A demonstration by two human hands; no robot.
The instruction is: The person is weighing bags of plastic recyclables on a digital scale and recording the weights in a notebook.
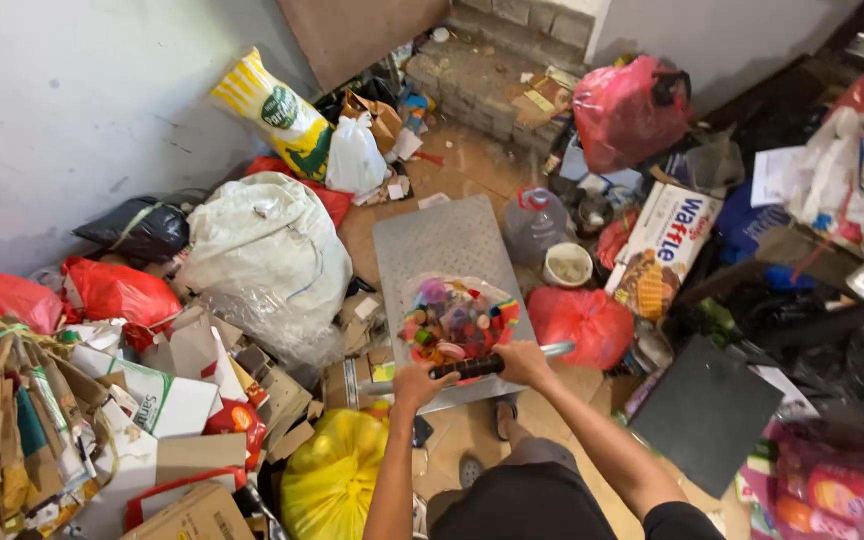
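Observation:
A grey flat trolley (442,245) stands on the floor in the middle of the room. Both my hands grip its handle bar (477,366), which has a black grip and bare metal ends. My left hand (420,381) holds the bar's left part and my right hand (522,360) holds it further right. A clear plastic bag of colourful bottle caps (457,318) lies on the near end of the trolley deck, just beyond my hands. The far part of the deck is bare.
Bags and cardboard crowd the floor: a big white sack (267,255) to the left, a yellow bag (337,475) near my feet, a red bag (582,322) and a waffle box (664,245) to the right, a clear water jug (535,222), brick steps (482,85) beyond.

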